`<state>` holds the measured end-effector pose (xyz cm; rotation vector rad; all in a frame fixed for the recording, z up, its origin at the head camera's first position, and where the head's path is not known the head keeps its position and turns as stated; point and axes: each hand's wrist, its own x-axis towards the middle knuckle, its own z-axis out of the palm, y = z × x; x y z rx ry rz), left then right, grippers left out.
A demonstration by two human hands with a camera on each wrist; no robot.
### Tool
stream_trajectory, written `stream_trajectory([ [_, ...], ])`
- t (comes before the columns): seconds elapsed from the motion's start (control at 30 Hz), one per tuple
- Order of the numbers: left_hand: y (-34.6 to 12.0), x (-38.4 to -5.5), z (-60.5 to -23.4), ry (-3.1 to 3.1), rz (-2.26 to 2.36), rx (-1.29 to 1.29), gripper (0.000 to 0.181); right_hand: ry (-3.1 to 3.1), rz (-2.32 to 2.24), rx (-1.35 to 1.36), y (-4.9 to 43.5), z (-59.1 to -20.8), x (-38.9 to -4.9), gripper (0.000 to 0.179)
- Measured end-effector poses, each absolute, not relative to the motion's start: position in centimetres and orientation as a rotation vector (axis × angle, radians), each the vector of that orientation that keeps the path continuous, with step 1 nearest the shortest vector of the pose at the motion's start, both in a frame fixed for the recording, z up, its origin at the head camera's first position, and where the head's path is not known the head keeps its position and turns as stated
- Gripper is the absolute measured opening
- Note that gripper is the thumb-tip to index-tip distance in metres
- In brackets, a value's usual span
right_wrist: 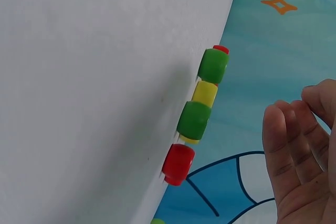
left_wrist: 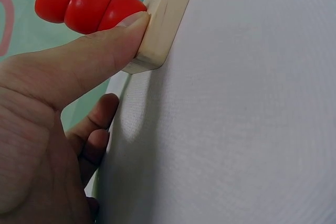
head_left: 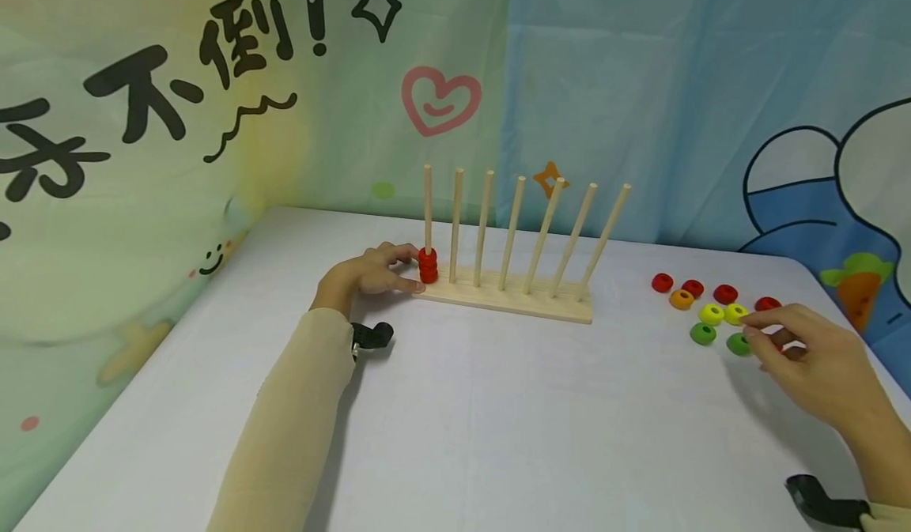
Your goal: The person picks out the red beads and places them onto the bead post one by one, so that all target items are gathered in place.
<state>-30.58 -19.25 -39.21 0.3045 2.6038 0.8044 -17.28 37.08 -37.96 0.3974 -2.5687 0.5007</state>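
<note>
A wooden peg rack [head_left: 505, 301] stands on the table, with several upright pegs. Red beads [head_left: 428, 266] are stacked on its leftmost peg. My left hand [head_left: 373, 271] grips the rack's left end; in the left wrist view its thumb [left_wrist: 113, 43] presses at the base edge beside the lowest red bead [left_wrist: 123, 10]. Over on the right, my right hand [head_left: 818, 358] hovers by the loose beads, thumb and forefinger slightly apart near a yellow bead [head_left: 735, 314]. Nothing shows between those fingers. A green bead [head_left: 739, 344] lies close under the thumb.
Loose red beads [head_left: 726, 294], an orange bead [head_left: 681, 299], another yellow bead [head_left: 711, 314] and another green bead [head_left: 703, 333] lie on the white table [head_left: 541, 429]. A red bead is partly hidden behind the right fingers. A printed curtain [head_left: 605, 73] hangs behind.
</note>
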Motion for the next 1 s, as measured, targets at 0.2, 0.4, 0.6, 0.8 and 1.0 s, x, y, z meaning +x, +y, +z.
stream_trajectory([
  [0.2, -19.2, -30.5, -39.1, 2.601, 0.816, 0.307, 0.056, -2.612, 0.498, 0.362, 37.5, -38.0, -17.2, 0.022],
  [0.4, -19.2, -30.4, -39.2, 2.605, 0.818, 0.300, 0.055, -2.684, 0.483, 0.354, 37.9, -38.0, -17.1, 0.026],
  [0.6, -19.2, -30.4, -39.1, 2.600, 0.819, 0.289, 0.056, -2.762, 0.442, 0.311, 38.7, -38.3, -17.0, 0.031],
  [0.8, -19.3, -30.4, -39.0, 2.604, 0.815, 0.295, 0.058, -2.799, 0.399, 0.249, 39.1, -38.5, -17.2, 0.034],
  [1.0, -19.3, -30.5, -39.1, 2.600, 0.816, 0.307, 0.058, -2.908, 0.379, 0.173, 40.0, -38.7, -17.1, 0.039],
])
